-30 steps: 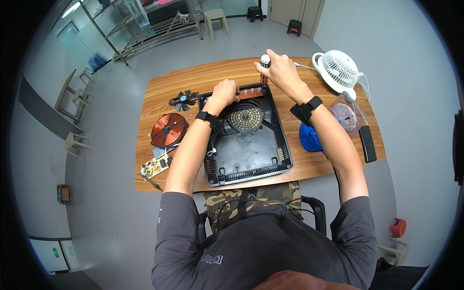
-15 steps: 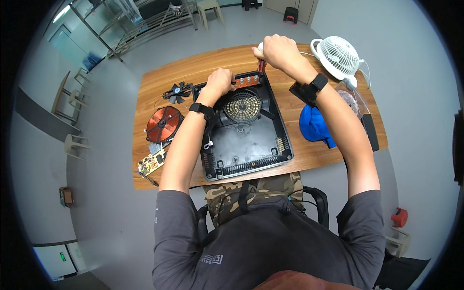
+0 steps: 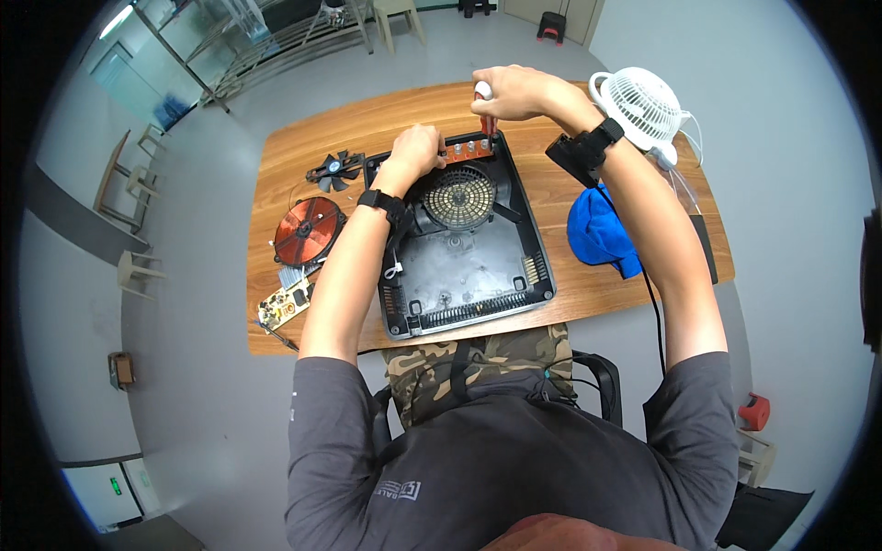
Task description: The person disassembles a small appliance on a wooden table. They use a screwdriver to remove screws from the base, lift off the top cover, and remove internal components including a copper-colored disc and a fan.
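Note:
A black plastic appliance housing (image 3: 450,266) lies open side up on the wooden table, with a round vent grille (image 3: 459,196) inside. Along its far edge runs a narrow orange-brown circuit board (image 3: 469,150) with several small round parts. My left hand (image 3: 418,151) is closed, its fingers curled at the left end of that board; the exact grip is partly hidden. In my right hand (image 3: 516,93) is a screwdriver (image 3: 489,122) with a red and white handle. It stands nearly upright, its tip down at the far right corner of the housing, by the board's right end.
Left of the housing lie a small black fan (image 3: 336,172), a round copper coil (image 3: 309,231) and a yellowish circuit board (image 3: 287,305). To the right are a blue cloth item (image 3: 597,228), a white fan (image 3: 640,106) and a dark flat object (image 3: 706,248). A cable hangs from my right wrist.
My right hand has shifted slightly left and turned around the screwdriver handle, showing its white end more clearly. My left hand stays at the board.

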A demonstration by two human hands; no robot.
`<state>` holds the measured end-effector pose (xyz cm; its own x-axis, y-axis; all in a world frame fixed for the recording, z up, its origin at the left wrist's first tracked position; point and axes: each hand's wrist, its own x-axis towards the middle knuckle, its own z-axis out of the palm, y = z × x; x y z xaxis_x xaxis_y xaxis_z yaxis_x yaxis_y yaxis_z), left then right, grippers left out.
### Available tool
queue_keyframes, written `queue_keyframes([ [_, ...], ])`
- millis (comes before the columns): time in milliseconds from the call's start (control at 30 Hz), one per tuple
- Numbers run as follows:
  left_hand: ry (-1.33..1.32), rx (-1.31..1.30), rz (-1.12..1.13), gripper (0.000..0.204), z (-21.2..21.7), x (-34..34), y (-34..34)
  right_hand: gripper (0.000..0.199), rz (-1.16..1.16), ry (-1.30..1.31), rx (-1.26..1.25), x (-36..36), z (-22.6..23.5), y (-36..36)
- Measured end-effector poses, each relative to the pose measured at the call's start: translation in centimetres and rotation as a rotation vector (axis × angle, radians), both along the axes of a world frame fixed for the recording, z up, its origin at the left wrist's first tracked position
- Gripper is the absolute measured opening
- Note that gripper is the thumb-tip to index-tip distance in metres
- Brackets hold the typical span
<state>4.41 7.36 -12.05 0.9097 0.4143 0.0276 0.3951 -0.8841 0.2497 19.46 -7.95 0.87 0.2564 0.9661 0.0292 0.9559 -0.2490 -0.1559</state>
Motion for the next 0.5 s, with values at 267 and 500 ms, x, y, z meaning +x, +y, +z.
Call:
queue_keyframes([
  [267,0.070,-0.023,0.015,0.039,-0.2,0.2,0.5,0.053,-0.089,-0.065,0.046,-0.6,0.4,0.2],
  [500,-0.015,-0.021,-0.013,0.034,-0.8,0.1,0.6,0.045,-0.044,-0.088,0.205,1.2,-1.2,0.1],
])
